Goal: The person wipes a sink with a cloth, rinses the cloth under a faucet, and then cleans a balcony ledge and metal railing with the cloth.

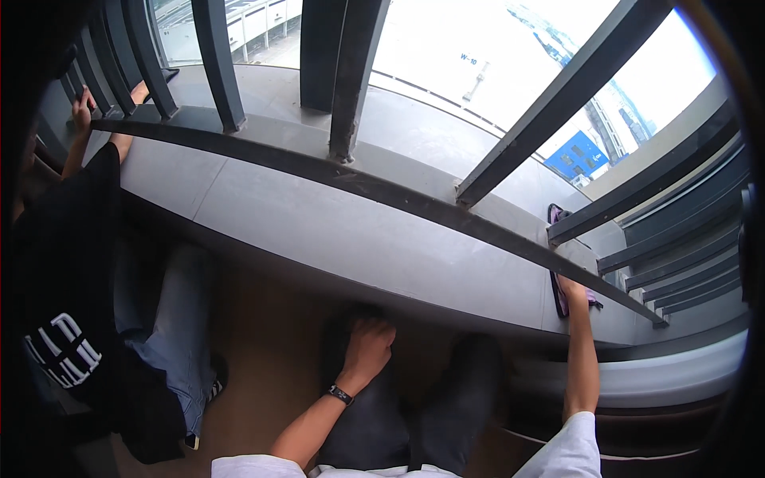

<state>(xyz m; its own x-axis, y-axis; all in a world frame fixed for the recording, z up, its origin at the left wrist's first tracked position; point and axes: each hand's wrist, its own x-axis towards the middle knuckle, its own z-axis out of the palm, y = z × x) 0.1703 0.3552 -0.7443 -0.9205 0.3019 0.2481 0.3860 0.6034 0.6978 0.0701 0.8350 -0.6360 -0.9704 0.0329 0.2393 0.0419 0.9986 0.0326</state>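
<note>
My left hand is curled into a fist and rests on my knee, with nothing showing in it. A dark band circles that wrist. At the right, my right arm stretches out to the pale ledge. There my right hand is on a purple cloth-like thing with black edges, low against the bottom rail. Part of the purple thing shows again beyond the rail. The rail hides most of my right fingers, and the purple thing's exact kind is unclear.
Dark upright bars rise from the rail, and bright window glass lies beyond. At the left, a person in a black shirt and jeans has one hand at the bars and one arm reaching through. A curved pale surface stands at the right.
</note>
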